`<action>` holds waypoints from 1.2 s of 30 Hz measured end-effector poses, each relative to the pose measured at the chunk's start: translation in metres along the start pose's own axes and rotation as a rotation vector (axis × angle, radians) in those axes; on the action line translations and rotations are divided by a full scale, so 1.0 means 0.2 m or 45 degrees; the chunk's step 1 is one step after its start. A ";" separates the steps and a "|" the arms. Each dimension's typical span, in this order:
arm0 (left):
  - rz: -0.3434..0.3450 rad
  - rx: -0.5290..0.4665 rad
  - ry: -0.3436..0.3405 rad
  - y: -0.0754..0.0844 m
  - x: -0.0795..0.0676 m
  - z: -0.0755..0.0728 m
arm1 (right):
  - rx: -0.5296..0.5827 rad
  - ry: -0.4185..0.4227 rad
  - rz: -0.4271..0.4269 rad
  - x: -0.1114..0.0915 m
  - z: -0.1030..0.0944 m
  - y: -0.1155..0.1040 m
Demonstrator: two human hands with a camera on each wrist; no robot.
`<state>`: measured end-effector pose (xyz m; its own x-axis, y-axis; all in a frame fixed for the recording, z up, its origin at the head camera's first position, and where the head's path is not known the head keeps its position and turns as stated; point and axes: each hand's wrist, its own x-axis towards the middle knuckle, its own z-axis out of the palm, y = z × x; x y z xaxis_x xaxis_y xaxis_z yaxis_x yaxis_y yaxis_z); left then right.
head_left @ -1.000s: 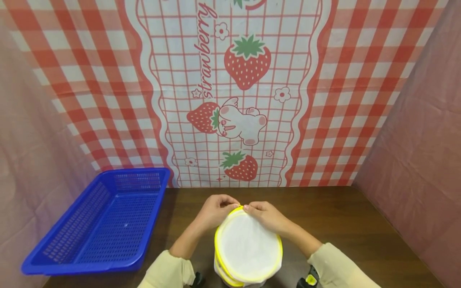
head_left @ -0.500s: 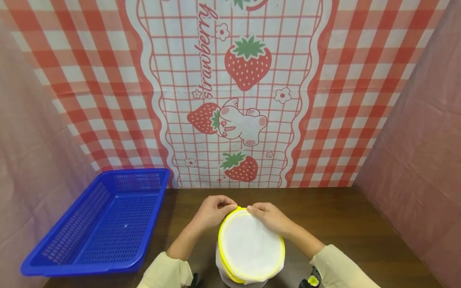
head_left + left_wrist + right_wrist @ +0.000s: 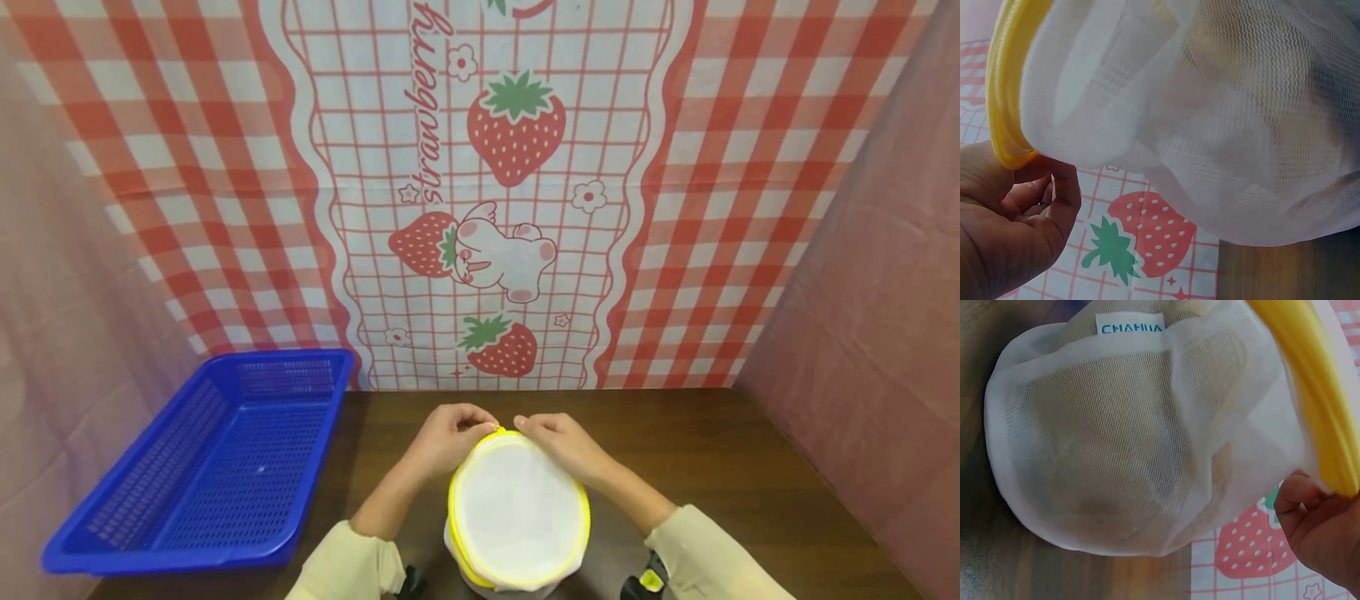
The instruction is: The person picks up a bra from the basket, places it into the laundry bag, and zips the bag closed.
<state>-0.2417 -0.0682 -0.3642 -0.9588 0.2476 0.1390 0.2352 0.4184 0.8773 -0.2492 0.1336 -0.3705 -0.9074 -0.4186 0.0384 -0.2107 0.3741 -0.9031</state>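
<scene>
A white mesh bag [image 3: 521, 508] between my forearms [image 3: 390, 498], its round top facing me.
My left hand [image 3: 442, 442] pinches its yellow rim [image 3: 1004, 94] at the far edge; just beside it, my right hand [image 3: 566, 450] holds the rim, fingers curled — a blue basket [image 3: 172, 560] stands apart, to my left, on the brown table [image 3: 675, 442].

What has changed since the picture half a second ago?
In the head view, the bag shifted slightly left and the right grip slightly up; whether it let go is unclear. The left grip stays at the yellow rim; the basket hasn't moved.
</scene>
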 end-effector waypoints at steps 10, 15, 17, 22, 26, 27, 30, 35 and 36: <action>-0.010 -0.009 -0.006 0.00 0.00 -0.01 | -0.116 -0.074 -0.116 0.02 0.02 -0.04; -0.026 -0.013 -0.003 0.00 -0.01 0.00 | -0.165 -0.046 -0.121 0.02 0.03 -0.03; -0.024 -0.008 0.002 0.00 -0.01 0.00 | -0.164 -0.025 -0.117 0.02 0.03 -0.03; -0.015 0.009 0.020 0.00 -0.01 0.00 | -0.160 0.005 -0.111 0.01 0.03 -0.02; -0.003 0.014 0.033 0.00 -0.01 0.00 | -0.168 0.021 -0.116 0.01 0.02 -0.02; 0.004 0.015 0.036 -0.01 -0.01 0.00 | -0.169 0.024 -0.113 0.01 0.02 -0.02; 0.019 0.018 0.038 -0.01 -0.01 0.00 | -0.170 0.044 -0.112 0.01 0.01 -0.01; 0.013 0.018 0.033 0.00 0.00 0.00 | -0.134 0.032 -0.098 0.01 0.00 0.00; 0.008 0.020 0.033 0.00 0.00 0.00 | -0.124 0.026 -0.092 0.01 0.00 0.00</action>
<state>-0.2412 -0.0674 -0.3637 -0.9611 0.2276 0.1567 0.2437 0.4305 0.8691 -0.2503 0.1320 -0.3699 -0.8954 -0.4311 0.1114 -0.3095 0.4226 -0.8518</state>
